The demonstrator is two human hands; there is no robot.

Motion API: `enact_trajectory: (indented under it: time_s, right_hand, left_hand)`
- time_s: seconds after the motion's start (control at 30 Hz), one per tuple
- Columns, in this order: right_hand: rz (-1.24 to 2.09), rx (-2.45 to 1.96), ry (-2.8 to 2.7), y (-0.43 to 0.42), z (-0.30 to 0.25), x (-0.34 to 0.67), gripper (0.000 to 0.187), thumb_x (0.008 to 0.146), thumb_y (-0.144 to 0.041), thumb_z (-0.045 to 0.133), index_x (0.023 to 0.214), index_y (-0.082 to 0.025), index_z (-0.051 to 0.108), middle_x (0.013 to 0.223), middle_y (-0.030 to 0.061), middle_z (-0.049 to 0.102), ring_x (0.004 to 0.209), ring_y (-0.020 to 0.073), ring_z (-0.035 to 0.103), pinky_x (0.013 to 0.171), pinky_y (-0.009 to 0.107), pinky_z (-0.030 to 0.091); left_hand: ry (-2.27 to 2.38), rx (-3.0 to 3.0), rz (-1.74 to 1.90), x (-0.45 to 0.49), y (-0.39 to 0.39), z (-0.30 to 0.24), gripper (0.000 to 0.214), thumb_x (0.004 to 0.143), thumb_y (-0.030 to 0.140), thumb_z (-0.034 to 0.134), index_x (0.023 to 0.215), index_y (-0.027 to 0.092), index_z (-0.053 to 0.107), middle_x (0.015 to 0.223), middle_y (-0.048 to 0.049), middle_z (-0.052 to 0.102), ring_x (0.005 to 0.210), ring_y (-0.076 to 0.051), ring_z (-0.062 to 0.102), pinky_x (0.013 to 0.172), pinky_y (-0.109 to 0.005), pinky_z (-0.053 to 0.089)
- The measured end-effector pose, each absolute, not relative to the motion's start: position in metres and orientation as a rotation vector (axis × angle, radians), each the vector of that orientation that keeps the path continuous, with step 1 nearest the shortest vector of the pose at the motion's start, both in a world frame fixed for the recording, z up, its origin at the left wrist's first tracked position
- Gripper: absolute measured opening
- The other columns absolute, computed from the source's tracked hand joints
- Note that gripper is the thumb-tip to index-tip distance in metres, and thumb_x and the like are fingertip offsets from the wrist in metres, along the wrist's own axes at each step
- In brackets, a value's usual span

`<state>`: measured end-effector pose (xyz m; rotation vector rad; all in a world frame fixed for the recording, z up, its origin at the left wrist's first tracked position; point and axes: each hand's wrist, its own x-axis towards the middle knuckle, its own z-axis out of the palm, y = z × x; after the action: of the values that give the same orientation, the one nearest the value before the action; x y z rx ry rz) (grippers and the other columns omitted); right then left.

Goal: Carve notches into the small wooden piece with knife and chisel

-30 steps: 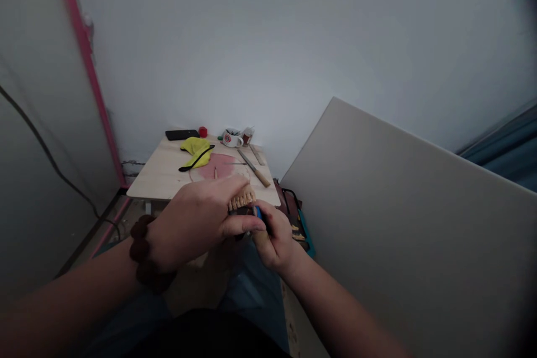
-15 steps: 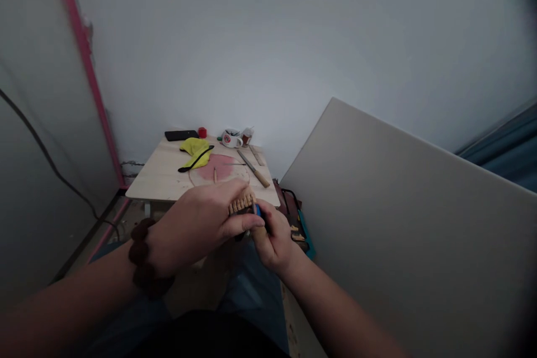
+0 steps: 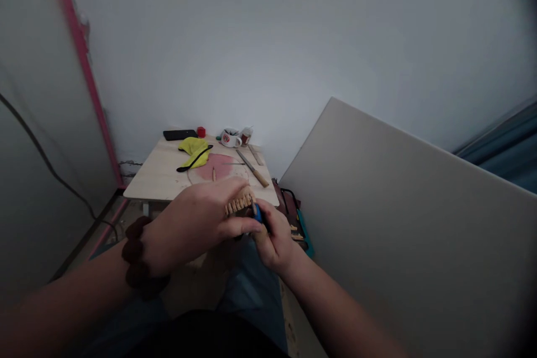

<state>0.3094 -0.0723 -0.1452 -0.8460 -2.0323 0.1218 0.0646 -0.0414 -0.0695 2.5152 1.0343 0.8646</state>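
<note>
In my left hand is a light wooden piece with a row of notches like short teeth along its edge. The fingers wrap over it, and the thumb stretches toward the other hand. My right hand is closed on a carving knife with a blue part near its blade and a pale handle. Its short blade is at the right end of the notched piece; the exact contact is hard to make out. Both hands are together above my lap, at the table's near edge.
On the wooden table are a yellow cloth, black phone-like object, red cap, mug, small bottle and wooden-handled file. A pale panel leans at right, beside a teal-edged tray.
My left hand and the notched piece have shifted slightly left and tilted a little, baring more of the blue part. The right hand stays nearly in place, still gripping the knife.
</note>
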Motion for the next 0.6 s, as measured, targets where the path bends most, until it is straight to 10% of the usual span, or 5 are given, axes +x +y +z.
enact_trajectory:
  time_s: [0.6]
  right_hand:
    - [0.117,-0.834,-2.047,-0.071,-0.144,0.307,0.043,0.119,-0.037,0.055,0.161,-0.028,0.060,0.123,0.0126,0.085,0.103,0.0297,0.085,0.089,0.042,0.071]
  left_hand:
    - [1.090,2.672,0.969,0.067,-0.038,-0.081,0.041,0.110,0.061,0.077,0.095,0.024,0.067,0.087,-0.0031,0.077,0.079,-0.028,0.071,0.070,-0.039,0.040]
